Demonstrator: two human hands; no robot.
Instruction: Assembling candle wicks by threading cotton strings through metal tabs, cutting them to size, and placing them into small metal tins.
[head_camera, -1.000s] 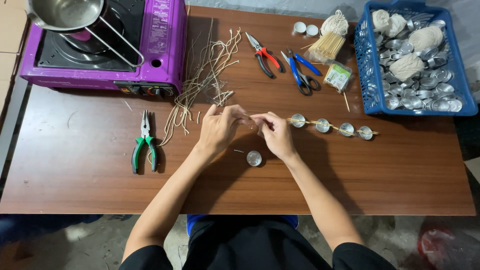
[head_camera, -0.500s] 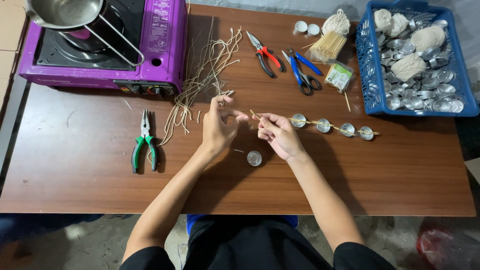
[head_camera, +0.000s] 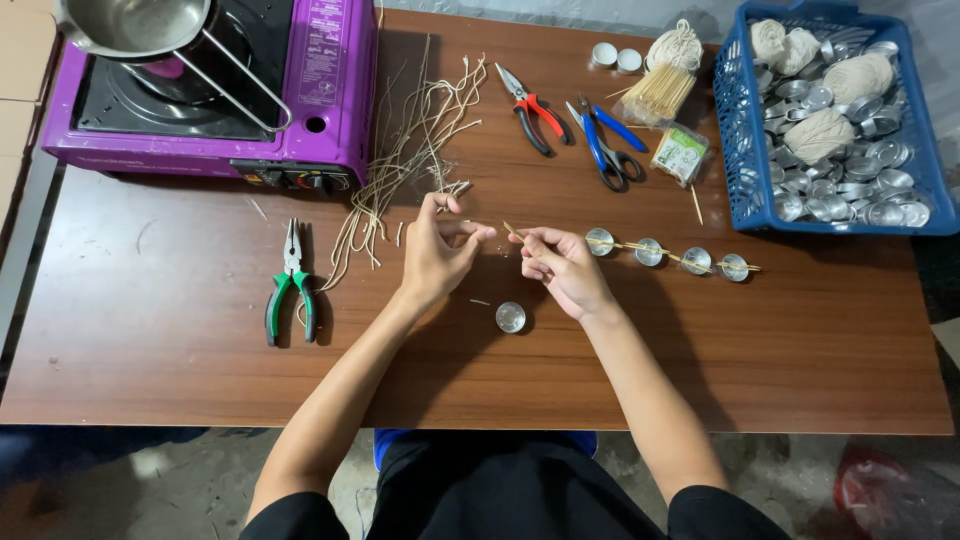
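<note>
Centrally, the left hand (head_camera: 435, 255) is raised just above the counter (head_camera: 150, 340), its thumb and forefinger pressed together on what appears to be a short wick strand; the strand itself is too thin to be made out clearly. The right hand (head_camera: 562, 268) is closed in a pinch on the near end of a thin stick (head_camera: 514, 231), whose tip projects toward the left hand. The two hands are near each other but apart.

The stick is judged light, stiff and brittle: it should be gripped close to the working end, since bending loads are likely to snap it. A wick would be limp and very light, so it is best held near its tip, where it can be steered.

Just right of the right hand, four small metal cups (head_camera: 648, 251) lie in a row with sticks laid across them. One loose cup (head_camera: 510, 317) rests on the counter between the forearms. These cups are judged thin-walled and easily dented; they are best taken by the rim.

Farther out, a bundle of wicks (head_camera: 400, 160) is spread behind the left hand, with green pliers (head_camera: 290, 290) to its left. A purple stove (head_camera: 210, 90) carrying a pan (head_camera: 135, 25) occupies the far left corner. Red pliers (head_camera: 532, 105), blue scissors (head_camera: 605, 140) and a blue basket (head_camera: 735, 130) of cups and string balls are set along the far right.
</note>
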